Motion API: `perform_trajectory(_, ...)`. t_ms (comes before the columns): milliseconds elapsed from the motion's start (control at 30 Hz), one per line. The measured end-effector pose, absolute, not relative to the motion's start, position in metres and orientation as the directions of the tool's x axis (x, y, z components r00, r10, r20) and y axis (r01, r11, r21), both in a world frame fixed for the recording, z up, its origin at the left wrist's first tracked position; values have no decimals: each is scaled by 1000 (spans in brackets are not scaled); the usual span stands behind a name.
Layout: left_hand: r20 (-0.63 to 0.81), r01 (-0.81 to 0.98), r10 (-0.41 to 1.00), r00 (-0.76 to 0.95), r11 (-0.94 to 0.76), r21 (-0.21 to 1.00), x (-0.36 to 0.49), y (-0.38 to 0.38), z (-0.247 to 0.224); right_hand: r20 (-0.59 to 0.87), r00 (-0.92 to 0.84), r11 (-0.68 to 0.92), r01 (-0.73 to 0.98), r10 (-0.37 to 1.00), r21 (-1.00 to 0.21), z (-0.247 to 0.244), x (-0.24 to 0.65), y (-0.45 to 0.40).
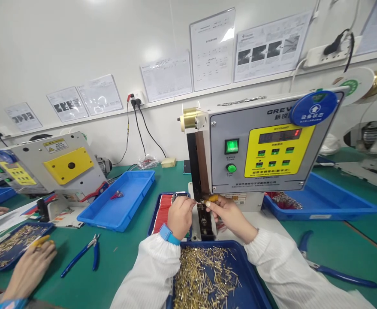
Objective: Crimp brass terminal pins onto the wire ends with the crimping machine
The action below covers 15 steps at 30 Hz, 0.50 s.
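Green worktop (128,253) under a grey crimping machine (255,150): the left hand (180,216) pinches a thin brass pin (198,201), its long axis level, tip pointing right, while the right hand (230,216) grips a yellow-handled tool (212,198) above a blue tray of brass pins (204,274).
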<state>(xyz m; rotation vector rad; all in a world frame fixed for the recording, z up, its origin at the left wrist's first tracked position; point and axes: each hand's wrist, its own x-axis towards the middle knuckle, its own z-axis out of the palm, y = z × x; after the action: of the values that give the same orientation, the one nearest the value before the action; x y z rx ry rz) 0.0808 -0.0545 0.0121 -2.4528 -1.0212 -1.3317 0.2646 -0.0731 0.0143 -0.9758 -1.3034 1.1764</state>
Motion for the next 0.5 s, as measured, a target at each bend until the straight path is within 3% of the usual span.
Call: perform_trajectory(500,809,669,498,314,-720,184,79,-56,13,226,-13,226,-26,974,-974,5,259,-72)
